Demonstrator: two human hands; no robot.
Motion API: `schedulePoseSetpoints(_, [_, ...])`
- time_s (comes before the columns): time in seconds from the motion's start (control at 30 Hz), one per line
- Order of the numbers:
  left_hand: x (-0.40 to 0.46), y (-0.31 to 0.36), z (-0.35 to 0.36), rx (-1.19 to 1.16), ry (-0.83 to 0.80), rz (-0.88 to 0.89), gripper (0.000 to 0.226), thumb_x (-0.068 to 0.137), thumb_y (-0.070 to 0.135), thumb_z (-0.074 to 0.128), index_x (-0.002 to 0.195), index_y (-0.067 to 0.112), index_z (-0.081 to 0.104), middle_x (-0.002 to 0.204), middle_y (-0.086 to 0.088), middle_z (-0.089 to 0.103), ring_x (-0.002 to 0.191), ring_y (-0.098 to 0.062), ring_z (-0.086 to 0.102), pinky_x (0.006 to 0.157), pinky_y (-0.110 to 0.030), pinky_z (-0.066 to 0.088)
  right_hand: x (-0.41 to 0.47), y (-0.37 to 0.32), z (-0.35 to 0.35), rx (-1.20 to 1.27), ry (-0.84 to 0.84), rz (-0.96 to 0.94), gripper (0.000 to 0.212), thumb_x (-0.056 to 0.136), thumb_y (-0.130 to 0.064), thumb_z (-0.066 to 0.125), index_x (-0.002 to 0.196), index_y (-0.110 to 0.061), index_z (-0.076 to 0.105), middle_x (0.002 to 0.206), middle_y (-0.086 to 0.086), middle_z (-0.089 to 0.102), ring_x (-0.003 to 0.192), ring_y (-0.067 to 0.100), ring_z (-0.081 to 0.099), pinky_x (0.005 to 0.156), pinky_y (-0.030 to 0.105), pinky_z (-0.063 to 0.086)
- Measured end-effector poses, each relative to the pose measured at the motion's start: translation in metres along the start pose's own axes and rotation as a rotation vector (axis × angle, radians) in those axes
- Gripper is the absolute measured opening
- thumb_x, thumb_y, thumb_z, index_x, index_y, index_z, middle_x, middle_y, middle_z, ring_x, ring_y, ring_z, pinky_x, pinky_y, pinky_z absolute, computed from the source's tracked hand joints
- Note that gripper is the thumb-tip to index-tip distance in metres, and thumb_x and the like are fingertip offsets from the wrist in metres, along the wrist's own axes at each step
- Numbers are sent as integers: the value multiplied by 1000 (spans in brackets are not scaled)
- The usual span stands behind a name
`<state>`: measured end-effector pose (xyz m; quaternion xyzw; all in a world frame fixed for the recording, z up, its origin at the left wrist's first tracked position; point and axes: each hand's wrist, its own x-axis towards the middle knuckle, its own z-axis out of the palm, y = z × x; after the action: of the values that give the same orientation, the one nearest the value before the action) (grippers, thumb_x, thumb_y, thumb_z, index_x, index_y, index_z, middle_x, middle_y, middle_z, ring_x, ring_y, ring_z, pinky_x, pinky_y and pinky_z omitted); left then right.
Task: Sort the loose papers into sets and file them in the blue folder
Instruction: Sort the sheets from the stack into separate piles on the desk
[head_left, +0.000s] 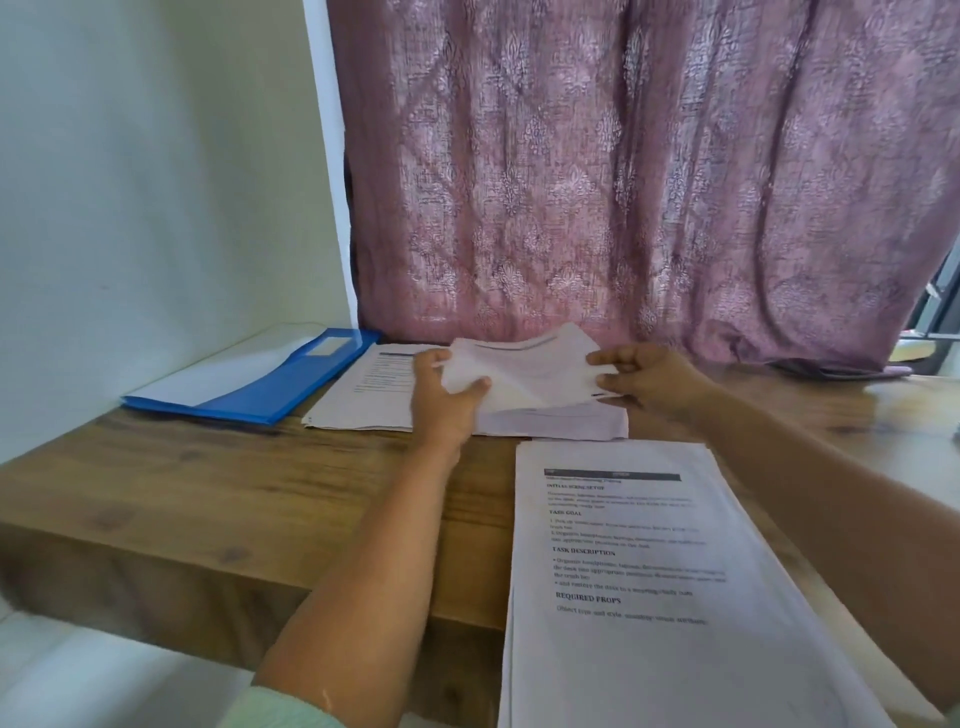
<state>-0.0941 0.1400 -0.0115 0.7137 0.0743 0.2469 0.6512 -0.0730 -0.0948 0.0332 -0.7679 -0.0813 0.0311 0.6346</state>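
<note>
Two hands grip one lifted bundle of white printed sheets (524, 366) | left hand (448, 400) clasps its left edge, right hand (647, 382) pinches its right | beneath: flat white paper pile (374, 400) on brown wooden desk (208, 493) | glossy blue plastic folder (270, 384) lies left, beside that pile | second printed stack (660, 597) near front edge

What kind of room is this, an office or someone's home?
Probably a home desk corner rather than an office: a wooden desk against a plain wall, a patterned pink curtain hanging behind it, and printed papers beside a blue folder.
</note>
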Motion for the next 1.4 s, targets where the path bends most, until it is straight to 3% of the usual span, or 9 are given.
schedulePoseSetpoints(0.17, [30,-9,-60,206,309,14,21,89,21,68,108,21,60,126,-6,59,112,-24,58,78,-25,50,13,-5,75,-241,165,-125,9,79,-7,78,85,-11,74,89,2,73,77,12,70,74,24,60])
schedulePoseSetpoints(0.3, [46,-23,-90,351,177,-27,52,84,23,75,130,13,54,133,-8,56,119,-25,54,89,-32,46,29,3,125,-377,104,-154,12,85,-11,73,97,-8,76,97,4,74,85,14,70,87,32,58])
schedulePoseSetpoints(0.47, [59,-38,-112,461,59,1,38,74,18,82,105,19,59,115,-6,64,104,-23,56,88,-39,51,39,12,157,-504,50,-149,19,89,-13,68,106,-8,74,110,6,71,95,16,67,88,27,54])
schedulePoseSetpoints(0.8, [67,-48,-116,811,236,65,72,83,22,76,145,19,40,162,-10,11,149,-29,0,119,-48,14,40,13,144,-483,62,-58,23,87,-7,68,110,-10,71,114,5,68,100,21,67,91,31,55])
schedulePoseSetpoints(0.97, [30,-28,-78,802,40,356,54,83,26,74,131,13,56,138,-12,51,132,-30,36,104,-38,37,11,-5,55,-44,100,95,11,89,7,60,85,-2,66,89,17,66,79,19,68,74,22,59])
schedulePoseSetpoints(1.07, [-9,-13,-30,736,-171,439,41,84,31,73,119,12,62,122,-8,57,119,-26,48,93,-31,42,-19,8,-17,-346,110,98,6,88,-1,65,84,-3,68,69,7,62,53,7,56,50,14,49])
schedulePoseSetpoints(1.2, [-51,0,11,685,-345,220,67,81,49,73,133,15,51,137,-9,45,126,-27,46,101,-36,42,-55,40,-73,-913,309,202,33,80,-38,77,89,-6,73,91,9,73,82,17,66,80,26,52])
schedulePoseSetpoints(1.3, [-68,-5,23,878,-453,122,92,71,66,73,138,11,43,140,-13,42,126,-30,45,100,-38,43,-77,61,-71,-745,302,326,69,65,-63,78,108,-9,71,105,3,67,96,21,62,93,32,49])
schedulePoseSetpoints(1.4, [-73,-11,28,910,-471,134,90,69,63,75,134,8,47,136,-13,48,120,-28,49,88,-31,40,-86,72,-63,-478,396,259,57,60,-50,88,103,-17,69,96,-7,67,84,10,63,75,22,51])
